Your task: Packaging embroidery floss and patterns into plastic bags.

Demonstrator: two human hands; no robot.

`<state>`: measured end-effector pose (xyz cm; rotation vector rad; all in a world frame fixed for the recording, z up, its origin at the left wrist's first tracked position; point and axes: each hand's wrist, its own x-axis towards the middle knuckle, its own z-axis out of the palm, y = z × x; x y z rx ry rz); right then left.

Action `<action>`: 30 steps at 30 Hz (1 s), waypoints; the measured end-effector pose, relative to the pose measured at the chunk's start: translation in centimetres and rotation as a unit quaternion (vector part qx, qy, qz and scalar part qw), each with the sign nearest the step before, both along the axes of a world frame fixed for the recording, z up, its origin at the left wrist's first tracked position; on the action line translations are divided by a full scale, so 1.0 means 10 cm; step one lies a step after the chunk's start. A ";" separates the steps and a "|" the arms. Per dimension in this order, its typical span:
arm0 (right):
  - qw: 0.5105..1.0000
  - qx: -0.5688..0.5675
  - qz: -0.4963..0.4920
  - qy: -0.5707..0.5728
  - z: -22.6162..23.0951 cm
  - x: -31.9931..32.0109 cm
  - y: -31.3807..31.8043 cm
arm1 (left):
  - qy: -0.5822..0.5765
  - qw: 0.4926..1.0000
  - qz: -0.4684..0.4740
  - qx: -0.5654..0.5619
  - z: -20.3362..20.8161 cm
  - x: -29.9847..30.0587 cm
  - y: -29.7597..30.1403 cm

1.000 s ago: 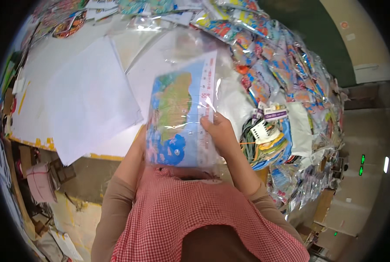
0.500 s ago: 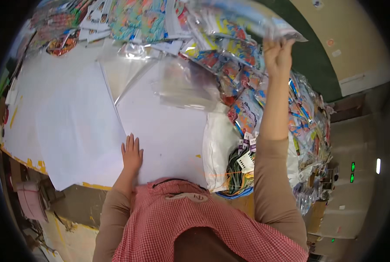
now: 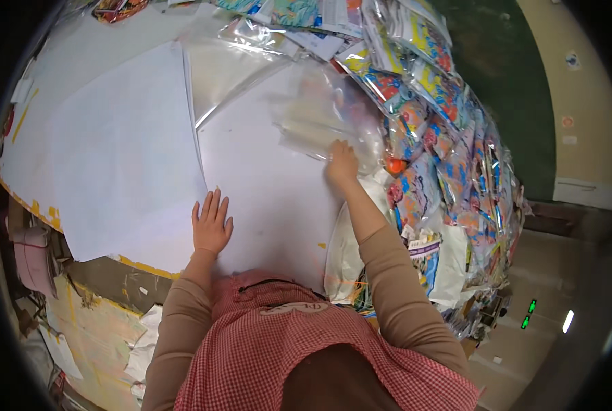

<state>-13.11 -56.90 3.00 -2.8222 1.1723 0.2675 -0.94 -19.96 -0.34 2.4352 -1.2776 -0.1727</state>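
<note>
My left hand (image 3: 212, 222) lies flat on the white paper sheets (image 3: 251, 205), fingers stretched and slightly apart, beside the edge of a large white sheet (image 3: 128, 164). Farther right, my right hand (image 3: 343, 164) reaches to the near edge of a clear plastic bag (image 3: 309, 137). Its fingers are bent, with the tips at the film; I see no firm grip. More clear plastic film (image 3: 230, 65) lies flat beyond the sheets. To the right of that hand are heaped colourful packets in clear wrapping (image 3: 415, 188).
More printed packets (image 3: 299, 14) line the far side. A white sack (image 3: 345, 257) and a bundle of coloured cords (image 3: 363, 291) sit at the near right. A pink padded thing (image 3: 33, 257) stands left of the yellow-stained table edge (image 3: 141, 268).
My right hand has let go of a wrapped packet at the far right and come back to the clear bag. My left hand stays on the paper. The view has shifted.
</note>
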 end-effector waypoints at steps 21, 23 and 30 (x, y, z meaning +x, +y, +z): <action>0.855 0.350 -0.158 -0.350 0.48 -0.01 -0.01 | 0.001 0.999 0.007 0.032 0.03 0.00 -0.06; 0.858 0.354 -0.165 -0.333 0.52 -0.03 0.00 | 0.000 1.000 0.008 0.028 0.02 0.01 -0.07; 0.927 0.241 -0.108 -0.265 0.63 0.04 0.15 | 0.002 1.000 0.005 0.028 0.00 -0.01 -0.05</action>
